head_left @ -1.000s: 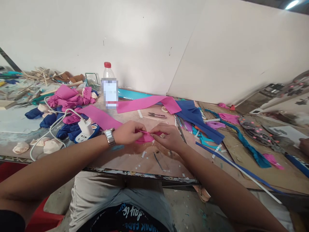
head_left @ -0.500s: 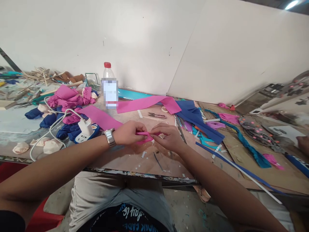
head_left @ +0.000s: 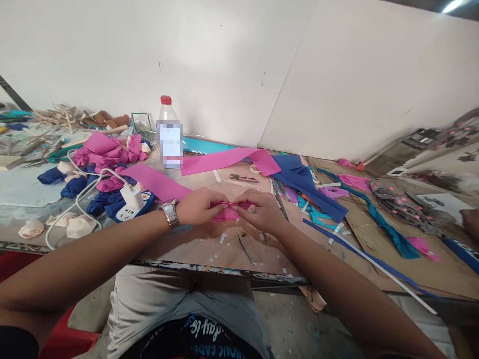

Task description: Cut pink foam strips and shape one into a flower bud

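A long pink strip of thin fabric or paper (head_left: 159, 183) runs from the left of the table to my hands. My left hand (head_left: 200, 205) pinches its folded edge between thumb and fingers, with a metal watch (head_left: 171, 214) on that wrist. Close beside it, my right hand (head_left: 260, 210) pinches the same strip, so a short creased stretch is held between the two thumbs. Part of the strip hangs below the fingertips. Behind the hands lie small thread snips (head_left: 243, 178) and a roll of tape (head_left: 255, 169).
Rolled pink (head_left: 107, 149) and navy bundles, a power strip (head_left: 136, 209) and a white cable lie left. A bottle (head_left: 170, 142) stands behind. Another pink strip (head_left: 224, 158), navy strips (head_left: 310, 189) and a white stick (head_left: 389, 276) lie beyond and right. The table's front edge is near my lap.
My right hand has come slightly closer in, and its fingers now pinch the strip's edge together with the left. More of the pink strip spreads below the hands.
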{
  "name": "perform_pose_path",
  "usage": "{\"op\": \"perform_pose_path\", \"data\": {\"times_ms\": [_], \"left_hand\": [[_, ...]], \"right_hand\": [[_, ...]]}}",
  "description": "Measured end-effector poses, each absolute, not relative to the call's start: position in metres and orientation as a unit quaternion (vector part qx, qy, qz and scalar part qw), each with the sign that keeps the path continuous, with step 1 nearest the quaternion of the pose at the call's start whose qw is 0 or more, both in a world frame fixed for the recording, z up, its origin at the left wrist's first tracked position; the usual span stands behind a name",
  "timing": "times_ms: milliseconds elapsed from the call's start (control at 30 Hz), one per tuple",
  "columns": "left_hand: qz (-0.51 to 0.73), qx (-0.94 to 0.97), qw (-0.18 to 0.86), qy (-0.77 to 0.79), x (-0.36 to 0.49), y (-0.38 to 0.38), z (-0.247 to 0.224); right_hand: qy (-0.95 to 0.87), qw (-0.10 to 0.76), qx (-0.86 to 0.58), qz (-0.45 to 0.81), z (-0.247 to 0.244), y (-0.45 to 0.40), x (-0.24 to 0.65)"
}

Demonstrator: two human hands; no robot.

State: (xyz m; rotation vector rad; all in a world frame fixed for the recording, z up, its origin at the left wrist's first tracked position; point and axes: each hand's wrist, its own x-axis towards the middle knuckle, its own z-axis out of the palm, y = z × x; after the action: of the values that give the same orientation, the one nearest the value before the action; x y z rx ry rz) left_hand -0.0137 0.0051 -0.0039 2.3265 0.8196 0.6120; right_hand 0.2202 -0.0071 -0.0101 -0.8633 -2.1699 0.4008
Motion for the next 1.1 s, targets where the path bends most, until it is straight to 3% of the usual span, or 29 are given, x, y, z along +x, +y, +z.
{"op": "perform_pose_path", "data": {"times_ms": [667,1100], "left_hand": [[0.228,0.848,0.361,0.313,-0.0155,0.0091,-0.0051],[0.223,0.835,0.380,0.329,-0.0143,0.0112,-0.0062]], "right_hand": [[-0.807,0.398,-0.381,0.211,-0.0144,-0.0067,0.2179],[-0.840,0.396,-0.330,0.168,-0.0156,-0.0070,0.2192]]}}
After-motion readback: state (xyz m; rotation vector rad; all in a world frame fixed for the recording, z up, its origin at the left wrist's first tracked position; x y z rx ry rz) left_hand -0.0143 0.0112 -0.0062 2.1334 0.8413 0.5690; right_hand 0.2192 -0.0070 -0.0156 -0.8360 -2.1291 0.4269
